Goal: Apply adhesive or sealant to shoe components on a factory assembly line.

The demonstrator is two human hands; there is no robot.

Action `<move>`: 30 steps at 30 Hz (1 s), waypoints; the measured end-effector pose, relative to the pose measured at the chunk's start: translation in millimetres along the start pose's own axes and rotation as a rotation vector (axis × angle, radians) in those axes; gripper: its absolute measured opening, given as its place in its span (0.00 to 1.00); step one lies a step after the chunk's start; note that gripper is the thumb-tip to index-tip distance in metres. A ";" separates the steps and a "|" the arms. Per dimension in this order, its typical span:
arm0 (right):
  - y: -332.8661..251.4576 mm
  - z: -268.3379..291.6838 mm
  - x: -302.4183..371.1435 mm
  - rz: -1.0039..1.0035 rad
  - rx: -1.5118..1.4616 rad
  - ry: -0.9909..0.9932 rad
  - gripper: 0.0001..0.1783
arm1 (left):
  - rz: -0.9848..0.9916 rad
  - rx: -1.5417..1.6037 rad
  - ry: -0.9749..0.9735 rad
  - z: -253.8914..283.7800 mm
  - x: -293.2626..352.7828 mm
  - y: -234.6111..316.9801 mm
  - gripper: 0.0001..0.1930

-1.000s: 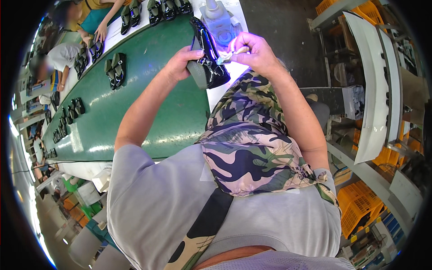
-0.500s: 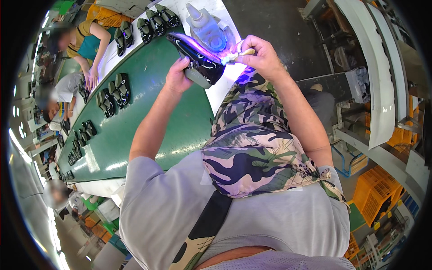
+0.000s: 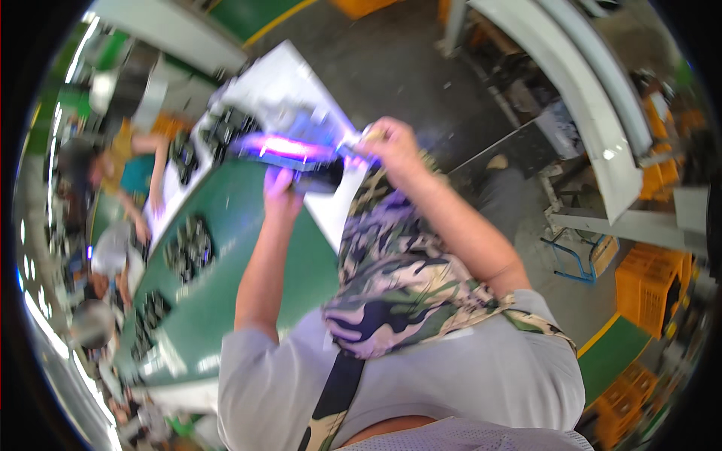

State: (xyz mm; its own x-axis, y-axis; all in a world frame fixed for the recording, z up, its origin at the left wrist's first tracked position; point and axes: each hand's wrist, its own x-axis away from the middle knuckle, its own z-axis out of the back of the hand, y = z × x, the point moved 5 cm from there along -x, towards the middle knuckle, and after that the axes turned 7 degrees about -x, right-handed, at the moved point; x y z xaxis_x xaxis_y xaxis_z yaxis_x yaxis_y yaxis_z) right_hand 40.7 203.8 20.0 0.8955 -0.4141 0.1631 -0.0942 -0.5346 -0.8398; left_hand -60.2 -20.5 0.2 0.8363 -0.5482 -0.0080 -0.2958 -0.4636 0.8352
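My left hand [image 3: 281, 197] grips a glossy black shoe [image 3: 320, 179] from below, held over the near end of the table. A bright violet glow and streak lie along the shoe's upper side. At the shoe's right end, my right hand [image 3: 392, 146] is closed in a pinch on a small pale piece, too blurred to name. Violet light also shows at those fingertips. Behind the shoe stands a bluish translucent bottle [image 3: 304, 124], smeared by motion.
Several black shoes [image 3: 192, 248] stand in groups on the green table [image 3: 241, 233], more on its white edge [image 3: 278, 71]. Two or more people sit along the left, one in a mustard top [image 3: 116, 161]. Orange crates [image 3: 647, 286] and a metal frame [image 3: 624, 218] are on the right.
My view has swung, and the picture is now blurred. The shoe has tipped to lie more level, its glow now along the top. Both hands keep their grips.
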 end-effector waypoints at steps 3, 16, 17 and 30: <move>3.6 21.0 -2.4 0.067 -0.016 0.086 0.11 | -0.094 -0.164 -0.041 -23.9 -12.0 5.2 0.34; -80.5 114.0 37.1 0.213 -0.585 0.197 0.08 | -0.193 -0.437 -0.270 -201.3 -101.6 11.5 0.35; -78.7 128.6 42.4 0.198 -0.631 0.259 0.07 | -0.191 -0.418 -0.284 -219.9 -106.4 14.9 0.35; 31.7 296.1 66.8 0.108 -0.729 0.608 0.09 | -0.595 -0.425 -0.553 -565.2 -178.8 138.5 0.21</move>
State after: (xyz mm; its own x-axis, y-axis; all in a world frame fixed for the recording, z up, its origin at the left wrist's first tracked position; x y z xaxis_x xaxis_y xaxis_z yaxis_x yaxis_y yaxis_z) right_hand 226.3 377.4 -149.0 0.5060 -0.6900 0.5175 -0.5946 -0.7137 -0.3703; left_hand 10.2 406.7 428.1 0.4238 -0.6069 -0.6724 0.3997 -0.5409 0.7401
